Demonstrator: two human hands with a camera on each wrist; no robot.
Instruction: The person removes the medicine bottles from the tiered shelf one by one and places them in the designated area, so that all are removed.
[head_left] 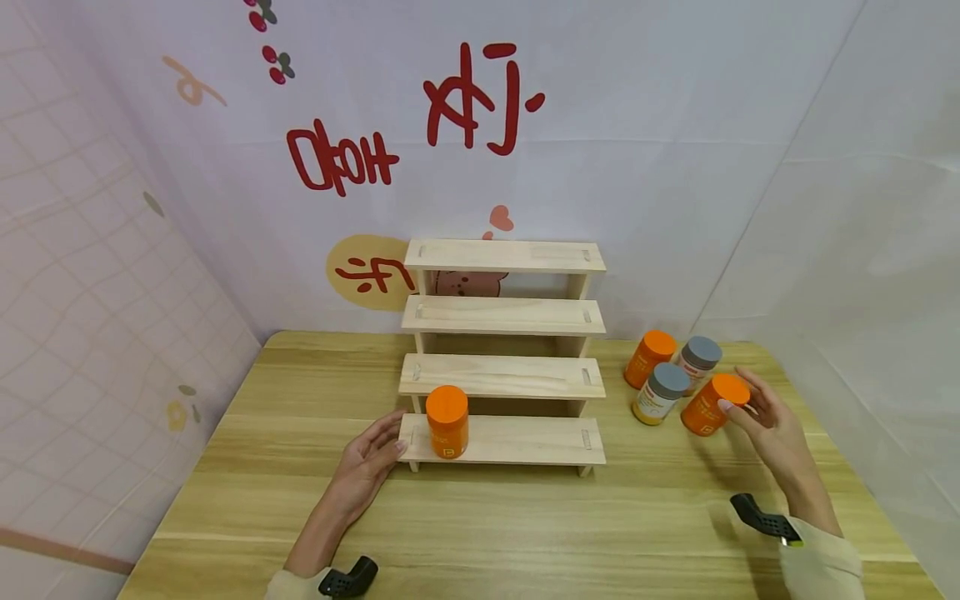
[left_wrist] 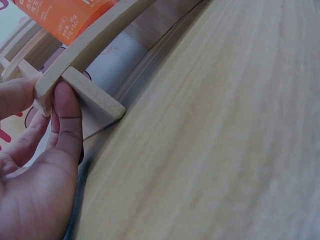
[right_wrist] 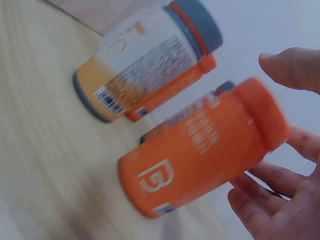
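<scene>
A wooden step shelf [head_left: 517,439] stands on the table, four tiers high. My left hand [head_left: 369,462] pinches the left end of its lowest tier; in the left wrist view the thumb and fingers [left_wrist: 68,117] are on that board end. On the same tier an orange bottle [head_left: 447,425] stands upright, near the left. To the right of the shelf, my right hand [head_left: 767,421] is at another orange bottle [right_wrist: 200,150]. Its fingers are beside and behind the cap, while the thumb [right_wrist: 290,68] shows apart from it in the right wrist view.
Next to that bottle stand a grey-capped bottle [head_left: 660,394] with a white and yellow label, a second grey-capped bottle [head_left: 699,357] and an orange bottle [head_left: 649,358]. A printed cloth [head_left: 652,192] hangs behind the table [head_left: 480,533].
</scene>
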